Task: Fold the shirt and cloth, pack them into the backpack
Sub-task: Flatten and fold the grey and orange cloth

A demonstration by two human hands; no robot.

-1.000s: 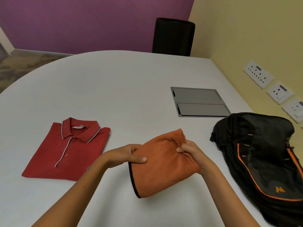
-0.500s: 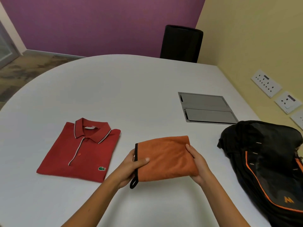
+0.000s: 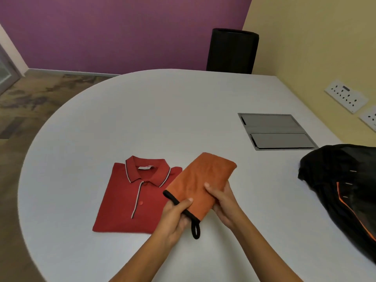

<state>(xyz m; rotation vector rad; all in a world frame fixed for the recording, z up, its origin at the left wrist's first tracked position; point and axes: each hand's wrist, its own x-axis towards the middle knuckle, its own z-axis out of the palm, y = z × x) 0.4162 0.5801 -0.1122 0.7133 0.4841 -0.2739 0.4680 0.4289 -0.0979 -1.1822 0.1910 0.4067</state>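
A folded orange cloth point(image 3: 200, 178) with a black edge and hanging loop is held above the white table point(image 3: 162, 110), tilted toward the far right. My left hand point(image 3: 175, 214) grips its near black edge, thumb on top. My right hand point(image 3: 220, 200) holds its right side, thumb on top and fingers underneath. A folded red polo shirt point(image 3: 134, 196) lies flat on the table to the left; the cloth's left part overlaps its right edge in view. A black backpack point(image 3: 345, 186) with orange trim lies at the right edge.
A grey cable hatch point(image 3: 274, 131) is set into the table at the far right. A black chair back point(image 3: 232, 50) stands behind the table. Wall sockets point(image 3: 345, 95) line the yellow wall on the right.
Both hands lifted the folded cloth and swung it leftward over the shirt's right edge, turning it so its long side points far-right. The camera view shifted left.
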